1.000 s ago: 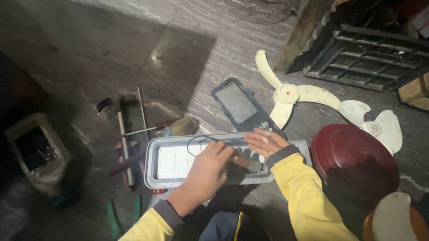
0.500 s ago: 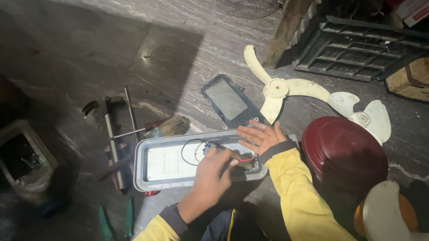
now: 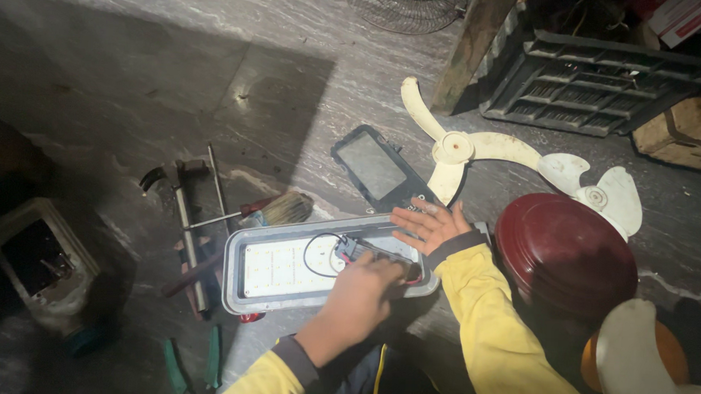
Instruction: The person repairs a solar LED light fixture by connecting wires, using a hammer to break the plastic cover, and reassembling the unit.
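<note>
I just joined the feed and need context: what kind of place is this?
Probably an informal repair workshop, with work done on a bare stone floor. Detached fan blades, an opened LED lamp panel and scattered hand tools point to appliance fixing.

Cream fan blade (image 3: 467, 151) far right of centre, beside dark glass cover (image 3: 375, 168). Maroon dome (image 3: 566, 252) at right. Black slatted crate (image 3: 608, 82) far right. Paintbrush (image 3: 275, 211), hammer (image 3: 178, 213) left of centre. Grey open housing (image 3: 36, 262) near left.

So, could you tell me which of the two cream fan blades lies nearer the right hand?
The larger three-bladed fan blade beside the dark cover: one blade ends just above the right hand. The smaller fan blade lies farther off, past the maroon dome.
</note>
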Available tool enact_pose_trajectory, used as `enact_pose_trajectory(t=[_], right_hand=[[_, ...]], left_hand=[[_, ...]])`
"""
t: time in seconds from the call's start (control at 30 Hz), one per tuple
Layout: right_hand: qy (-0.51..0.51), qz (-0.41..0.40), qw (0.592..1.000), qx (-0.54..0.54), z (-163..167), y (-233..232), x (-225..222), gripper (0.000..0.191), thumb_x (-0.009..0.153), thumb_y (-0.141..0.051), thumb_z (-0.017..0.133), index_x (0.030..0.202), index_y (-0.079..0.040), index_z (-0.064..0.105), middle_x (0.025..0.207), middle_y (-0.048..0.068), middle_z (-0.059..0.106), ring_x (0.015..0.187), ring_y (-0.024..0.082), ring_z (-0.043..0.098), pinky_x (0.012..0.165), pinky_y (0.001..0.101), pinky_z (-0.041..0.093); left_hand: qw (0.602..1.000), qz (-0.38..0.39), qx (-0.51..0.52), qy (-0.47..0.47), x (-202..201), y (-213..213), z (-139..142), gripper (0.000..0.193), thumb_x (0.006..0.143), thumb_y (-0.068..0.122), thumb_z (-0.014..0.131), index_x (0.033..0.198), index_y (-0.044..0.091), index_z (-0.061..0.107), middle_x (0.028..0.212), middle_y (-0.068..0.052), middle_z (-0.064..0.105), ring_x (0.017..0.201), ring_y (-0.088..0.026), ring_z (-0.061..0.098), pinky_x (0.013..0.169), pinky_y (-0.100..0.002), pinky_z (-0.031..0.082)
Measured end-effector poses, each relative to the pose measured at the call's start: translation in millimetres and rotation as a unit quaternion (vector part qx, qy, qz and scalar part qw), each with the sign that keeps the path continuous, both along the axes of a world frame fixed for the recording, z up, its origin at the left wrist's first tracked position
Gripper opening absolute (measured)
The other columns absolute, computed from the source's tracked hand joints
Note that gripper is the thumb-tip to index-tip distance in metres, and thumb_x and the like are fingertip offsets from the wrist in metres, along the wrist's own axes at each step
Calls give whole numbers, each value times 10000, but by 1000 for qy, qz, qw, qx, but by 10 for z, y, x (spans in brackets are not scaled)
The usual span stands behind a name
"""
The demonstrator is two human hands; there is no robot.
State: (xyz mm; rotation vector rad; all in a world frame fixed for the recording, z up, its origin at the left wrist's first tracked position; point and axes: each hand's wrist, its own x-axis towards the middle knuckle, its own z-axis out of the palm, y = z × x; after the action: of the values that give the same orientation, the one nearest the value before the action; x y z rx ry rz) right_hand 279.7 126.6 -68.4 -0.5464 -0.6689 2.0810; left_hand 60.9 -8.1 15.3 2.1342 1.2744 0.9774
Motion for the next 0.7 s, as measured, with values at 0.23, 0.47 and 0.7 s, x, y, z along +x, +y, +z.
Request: enact_pose_trajectory(t=[0.23,0.47,0.7], right_hand=[[-58,-14,998,-24,-63,82,-37,706,1030,-521,279,1474,25,335,1500,380,404,1430,506,383,1168,635,326],[-168,-35,980,97,-179,43,-61,468,1037,-189,475,1411,89,440,1395,377,537,1321,483,551,1106,587,462],[-160,-24,982,96,-194,57,-47,455,1027,-137,477,1415,98,439,1403,356,538,1328,468,545,1112,574,444]], left_hand=[[1000,7,-4,0,62,-50,28,581,639,-123,649,1185,74,670,1180,-187,551,1101,-404,542,915,-468,477],[986,8,-28,-165,-287,-292,-69,870,631,-184,526,1471,20,425,1334,-227,480,1310,-436,483,1118,-436,404],[989,142,42,-10,-605,-337,-183,931,517,-108,660,1413,50,466,1365,-219,467,1343,-451,382,1114,-544,282]])
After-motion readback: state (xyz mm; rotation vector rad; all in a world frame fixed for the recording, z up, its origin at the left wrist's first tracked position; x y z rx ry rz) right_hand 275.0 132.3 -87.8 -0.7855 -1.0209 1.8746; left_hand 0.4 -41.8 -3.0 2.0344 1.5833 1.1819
